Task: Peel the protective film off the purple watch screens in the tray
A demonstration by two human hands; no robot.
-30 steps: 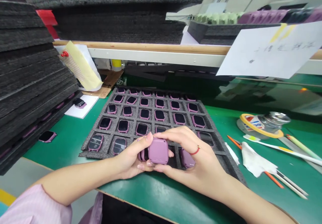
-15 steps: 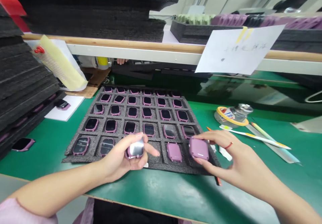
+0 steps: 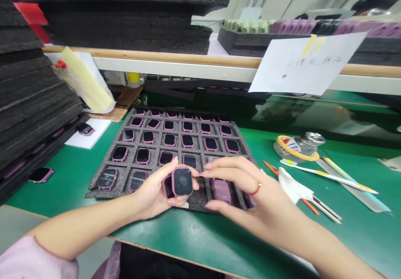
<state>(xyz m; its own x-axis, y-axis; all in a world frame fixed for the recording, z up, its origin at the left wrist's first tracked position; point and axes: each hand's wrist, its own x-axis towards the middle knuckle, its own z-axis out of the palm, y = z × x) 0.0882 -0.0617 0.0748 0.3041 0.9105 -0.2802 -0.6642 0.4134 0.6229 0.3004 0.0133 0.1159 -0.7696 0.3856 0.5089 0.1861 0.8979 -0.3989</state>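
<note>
A black foam tray (image 3: pixel 94 194) on the green bench holds rows of pink smartwatch bodies (image 3: pixel 169 139), most screen-up. My left hand (image 3: pixel 152 195) is closed on two pink watch bodies (image 3: pixel 181 181) over the tray's front row; the front one shows its dark screen to me. My right hand (image 3: pixel 241 187) is open beside them, fingers stretched left, index tip just short of the held watch. Under its fingers a pink watch (image 3: pixel 222 190) lies back-up in a front pocket.
Tall stacks of black foam trays (image 3: pixel 31 103) stand at the left, with a loose watch (image 3: pixel 40 173) at their foot. To the right lie a tape roll (image 3: pixel 286 142), a metal cup (image 3: pixel 310 139), pens (image 3: pixel 332 175) and a white cloth (image 3: pixel 291 186). A paper sign (image 3: pixel 307 62) hangs from the shelf.
My right hand, which held a pink watch at the tray's right corner, has come back left with nothing in it. The left hand's watch now faces me screen-first.
</note>
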